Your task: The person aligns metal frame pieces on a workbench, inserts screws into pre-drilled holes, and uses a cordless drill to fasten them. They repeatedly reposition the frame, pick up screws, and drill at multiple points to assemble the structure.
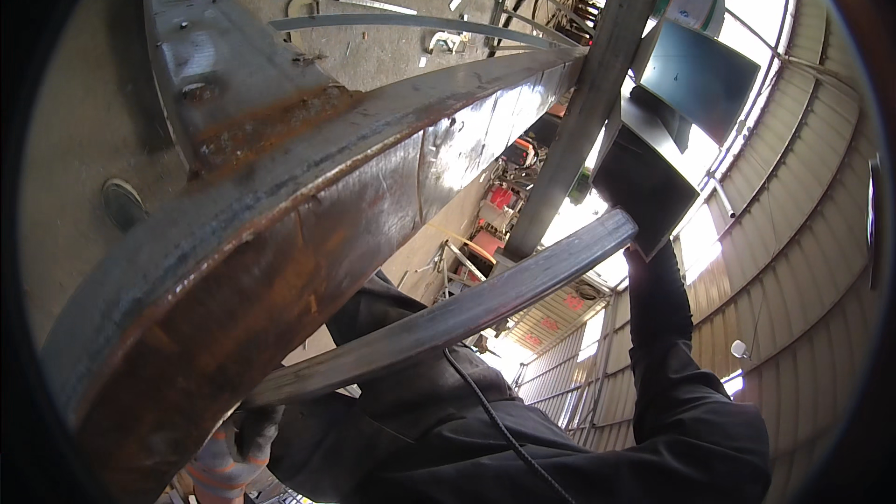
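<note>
My left hand (245, 441), in a dark glove with an orange-striped grey part, is low at the left beside the rusty steel beam (308, 271). It is nearest the lower end of a grey steel bar (448, 317). Beam and shadow hide its fingers, so I cannot make out a grip. That bar slants up to the right, its rounded far end beside a dark angular panel (646, 182). Up toward this panel reaches my right arm in a dark sleeve (661, 317); the hand itself is hidden behind it. A bluish flat panel (700, 79) lies just beyond.
A steel plate (215, 56) with holes joins the beam at the upper left. Another steel member (593, 103) crosses the beam's far end. Clamps (303, 5) and metal strips lie on the concrete floor. A braided cord (504, 425) runs across my dark clothing. Corrugated walls stand right.
</note>
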A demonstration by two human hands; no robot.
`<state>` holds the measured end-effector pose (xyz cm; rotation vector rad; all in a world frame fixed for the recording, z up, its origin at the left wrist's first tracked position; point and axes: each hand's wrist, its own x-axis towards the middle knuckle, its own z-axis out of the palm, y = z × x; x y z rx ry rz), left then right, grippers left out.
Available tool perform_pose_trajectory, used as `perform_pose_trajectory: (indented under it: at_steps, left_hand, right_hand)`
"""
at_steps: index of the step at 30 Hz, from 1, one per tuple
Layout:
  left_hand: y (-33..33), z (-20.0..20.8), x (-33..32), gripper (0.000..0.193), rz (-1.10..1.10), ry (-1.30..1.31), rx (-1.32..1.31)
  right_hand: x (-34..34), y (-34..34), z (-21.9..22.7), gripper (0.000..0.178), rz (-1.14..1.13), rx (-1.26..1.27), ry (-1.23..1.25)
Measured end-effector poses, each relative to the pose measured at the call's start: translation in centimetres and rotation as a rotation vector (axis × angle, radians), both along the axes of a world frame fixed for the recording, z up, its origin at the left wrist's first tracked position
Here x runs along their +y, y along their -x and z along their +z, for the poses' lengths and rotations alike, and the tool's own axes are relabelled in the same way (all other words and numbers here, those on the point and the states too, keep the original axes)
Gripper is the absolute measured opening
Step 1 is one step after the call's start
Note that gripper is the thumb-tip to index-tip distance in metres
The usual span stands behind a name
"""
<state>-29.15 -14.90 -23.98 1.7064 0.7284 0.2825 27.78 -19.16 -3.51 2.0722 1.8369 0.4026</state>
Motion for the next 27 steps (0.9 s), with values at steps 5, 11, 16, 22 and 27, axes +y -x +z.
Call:
perform_pose_trajectory:
  at_steps: [5,11,16,22,27]
  left_hand:
    - [1.0,1.6,2.0,0.049,-0.014,0.006,0.069]
    - [-0.6,5.3,6.7,0.049,-0.075,-0.115,0.132]
    - [-6.6,8.5,8.4,0.048,-0.192,-0.283,0.153]
    - [-12.8,11.2,9.2,0.047,-0.287,-0.418,0.192]
    - [-15.0,12.3,10.1,0.046,-0.337,-0.433,0.228]
  right_hand:
    - [-0.9,0.4,0.4,0.022,0.009,-0.009,0.004]
    - [-1.0,0.3,0.5,0.022,0.035,-0.021,-0.017]
    - [-1.0,0.0,0.6,0.022,0.057,-0.034,-0.015]
    - [-1.2,-0.6,0.9,0.022,0.067,-0.046,-0.005]
    - [-1.4,-0.5,1.2,0.022,0.072,-0.053,0.007]
